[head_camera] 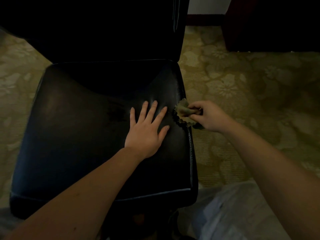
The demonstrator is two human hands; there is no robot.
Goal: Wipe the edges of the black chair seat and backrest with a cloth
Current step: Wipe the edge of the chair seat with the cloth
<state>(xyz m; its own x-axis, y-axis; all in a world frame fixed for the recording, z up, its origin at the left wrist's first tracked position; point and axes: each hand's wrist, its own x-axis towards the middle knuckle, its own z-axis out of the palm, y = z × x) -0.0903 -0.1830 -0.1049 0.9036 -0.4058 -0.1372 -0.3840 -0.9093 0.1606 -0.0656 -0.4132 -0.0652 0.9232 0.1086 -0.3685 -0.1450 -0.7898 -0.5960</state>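
Note:
A black leather chair fills the middle of the head view, its seat [78, 135] wide and shiny and its backrest [103, 28] rising dark behind. My left hand [147, 129] lies flat on the right part of the seat, fingers spread and straight. My right hand [207, 116] pinches a small olive cloth [183, 112] with a scalloped edge. The cloth is bunched and lies against the seat's right edge [190, 144], about halfway along it.
A patterned yellow-green carpet [242, 87] surrounds the chair. Dark wooden furniture [268, 23] stands at the back right, beside a strip of white wall [206, 5]. My light trouser leg [233, 213] shows at the lower right, close to the seat's front corner.

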